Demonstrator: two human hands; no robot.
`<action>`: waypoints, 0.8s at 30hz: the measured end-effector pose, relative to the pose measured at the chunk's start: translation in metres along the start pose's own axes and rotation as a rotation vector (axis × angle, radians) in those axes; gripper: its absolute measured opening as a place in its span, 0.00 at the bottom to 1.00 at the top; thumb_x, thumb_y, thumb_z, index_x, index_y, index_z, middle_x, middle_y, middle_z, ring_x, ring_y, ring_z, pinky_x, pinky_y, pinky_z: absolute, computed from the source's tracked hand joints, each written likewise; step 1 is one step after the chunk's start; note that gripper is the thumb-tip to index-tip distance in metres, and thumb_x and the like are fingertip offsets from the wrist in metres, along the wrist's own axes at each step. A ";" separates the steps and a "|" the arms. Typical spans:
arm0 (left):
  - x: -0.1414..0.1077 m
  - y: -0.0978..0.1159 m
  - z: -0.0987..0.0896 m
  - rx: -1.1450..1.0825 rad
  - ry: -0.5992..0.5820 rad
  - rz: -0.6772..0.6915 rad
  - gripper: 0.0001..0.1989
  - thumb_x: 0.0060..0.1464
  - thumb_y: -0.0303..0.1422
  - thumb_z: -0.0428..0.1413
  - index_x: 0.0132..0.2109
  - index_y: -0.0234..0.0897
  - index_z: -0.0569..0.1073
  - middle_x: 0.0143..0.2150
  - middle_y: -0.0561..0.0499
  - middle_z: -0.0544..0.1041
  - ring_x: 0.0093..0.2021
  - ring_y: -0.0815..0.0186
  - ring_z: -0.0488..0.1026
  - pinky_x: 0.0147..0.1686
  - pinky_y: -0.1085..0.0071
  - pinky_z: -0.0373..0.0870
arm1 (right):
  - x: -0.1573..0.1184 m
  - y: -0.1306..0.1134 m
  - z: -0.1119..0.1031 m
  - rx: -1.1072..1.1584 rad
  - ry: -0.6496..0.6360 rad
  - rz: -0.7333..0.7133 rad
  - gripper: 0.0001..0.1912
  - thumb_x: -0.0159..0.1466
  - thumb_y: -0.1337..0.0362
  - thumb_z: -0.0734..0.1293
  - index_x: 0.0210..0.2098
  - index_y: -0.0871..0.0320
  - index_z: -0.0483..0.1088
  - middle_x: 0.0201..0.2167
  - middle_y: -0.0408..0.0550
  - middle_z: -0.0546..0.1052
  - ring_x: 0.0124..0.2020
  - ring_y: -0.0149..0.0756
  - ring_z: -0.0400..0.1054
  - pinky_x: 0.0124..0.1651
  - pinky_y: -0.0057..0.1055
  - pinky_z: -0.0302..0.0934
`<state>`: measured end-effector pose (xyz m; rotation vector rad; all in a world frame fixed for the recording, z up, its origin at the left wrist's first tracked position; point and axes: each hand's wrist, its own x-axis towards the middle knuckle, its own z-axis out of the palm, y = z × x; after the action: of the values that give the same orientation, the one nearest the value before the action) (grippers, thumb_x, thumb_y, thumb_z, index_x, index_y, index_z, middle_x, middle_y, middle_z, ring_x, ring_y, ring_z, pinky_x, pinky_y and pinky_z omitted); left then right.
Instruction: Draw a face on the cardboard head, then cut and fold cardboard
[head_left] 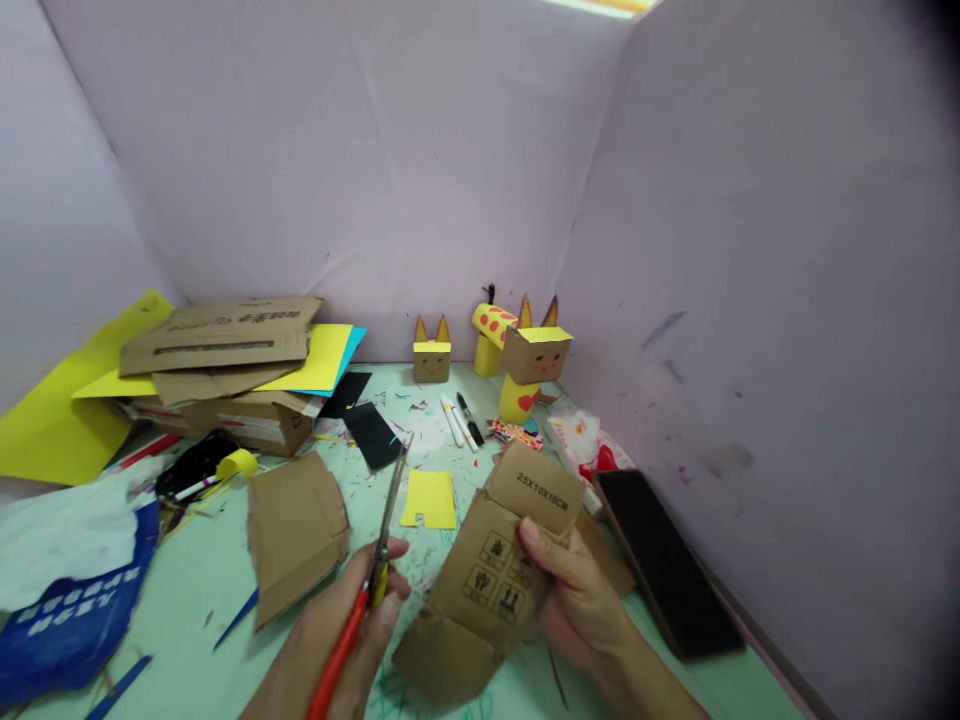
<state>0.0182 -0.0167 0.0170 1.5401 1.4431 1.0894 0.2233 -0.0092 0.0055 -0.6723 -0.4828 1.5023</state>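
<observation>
Red-handled scissors [346, 640] are in my left hand [352, 620], their blades nearly closed and pointing up and away from me. My right hand [577, 590] grips the right side of a folded cardboard piece [480, 580] printed with symbols and "25X10X10CM", thumb on top. The scissor blades are left of this cardboard, apart from it. Another cardboard piece [296, 530] lies on the table left of the scissors. A small yellow paper [429, 499] lies beyond, between the blades and the held cardboard.
Cardboard and coloured sheets [225, 340] are piled at the back left. A small cat-faced box [431, 362] and a yellow-legged cardboard animal [536, 355] stand at the back. Markers [461, 422] and black paper [373, 436] lie nearer. A phone [667, 560] is at right, a blue bag [82, 620] at left.
</observation>
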 end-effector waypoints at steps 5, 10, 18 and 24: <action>0.000 -0.018 0.004 0.211 -0.068 0.095 0.20 0.51 0.31 0.51 0.53 0.43 0.71 0.41 0.50 0.80 0.37 0.60 0.78 0.35 0.70 0.74 | -0.001 0.000 -0.002 0.011 -0.038 -0.005 0.28 0.53 0.64 0.75 0.53 0.51 0.71 0.39 0.48 0.83 0.41 0.45 0.77 0.51 0.43 0.66; -0.006 -0.023 0.012 0.461 -0.081 0.410 0.20 0.55 0.28 0.46 0.55 0.40 0.67 0.47 0.46 0.79 0.44 0.61 0.78 0.41 0.71 0.74 | -0.005 0.004 0.003 0.041 -0.050 -0.055 0.25 0.54 0.63 0.74 0.52 0.51 0.72 0.42 0.49 0.82 0.47 0.48 0.74 0.54 0.46 0.64; -0.007 -0.031 0.007 0.574 -0.178 0.537 0.18 0.60 0.30 0.44 0.55 0.40 0.68 0.44 0.43 0.79 0.41 0.58 0.78 0.41 0.68 0.75 | -0.010 0.007 0.003 0.037 -0.003 -0.093 0.28 0.52 0.64 0.75 0.52 0.52 0.71 0.43 0.49 0.81 0.49 0.49 0.73 0.55 0.47 0.63; -0.009 -0.040 0.011 0.576 -0.111 0.673 0.15 0.64 0.38 0.43 0.53 0.42 0.67 0.35 0.48 0.80 0.28 0.64 0.79 0.31 0.75 0.76 | -0.008 0.008 -0.004 -0.003 -0.020 -0.089 0.25 0.54 0.63 0.74 0.52 0.49 0.72 0.40 0.47 0.82 0.47 0.48 0.74 0.55 0.47 0.63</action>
<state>0.0141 -0.0222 -0.0246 2.5788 1.2427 0.9556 0.2196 -0.0178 -0.0021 -0.6306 -0.5246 1.4256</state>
